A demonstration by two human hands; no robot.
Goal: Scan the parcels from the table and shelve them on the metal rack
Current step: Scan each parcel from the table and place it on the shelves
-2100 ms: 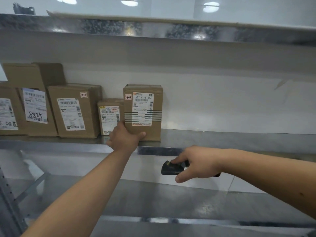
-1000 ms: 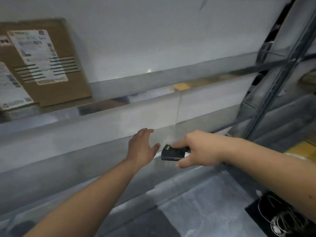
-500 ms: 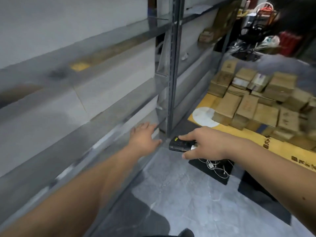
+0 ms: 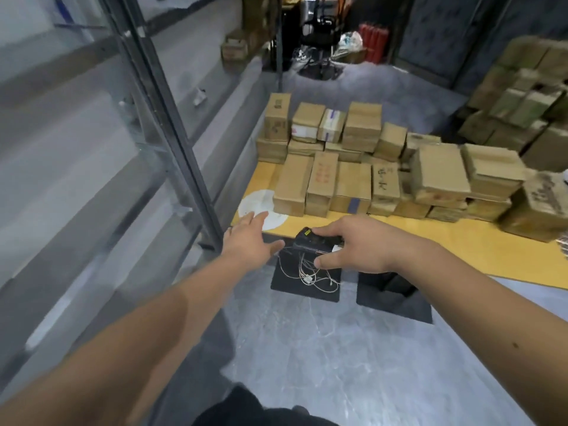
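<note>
Several brown cardboard parcels (image 4: 353, 167) are stacked in rows on a yellow table (image 4: 461, 241) ahead of me. My right hand (image 4: 353, 247) grips a black handheld scanner (image 4: 310, 238) just over the table's near edge. My left hand (image 4: 249, 241) is stretched forward with its fingers spread and holds nothing, near the table's left corner. The metal rack (image 4: 172, 118) runs along my left side, its upright post close to my left hand.
A black mat (image 4: 285, 284) with tangled white cables (image 4: 310, 272) lies on the grey floor under the table edge, a second black mat (image 4: 396, 302) beside it. More boxes (image 4: 522, 103) are piled at the far right. A black chair and clutter stand at the back.
The view has swung right from the rack shelf, where my left hand touched a shelved parcel, to the parcel table. Both hands now reach toward the table, the scanner still held.
</note>
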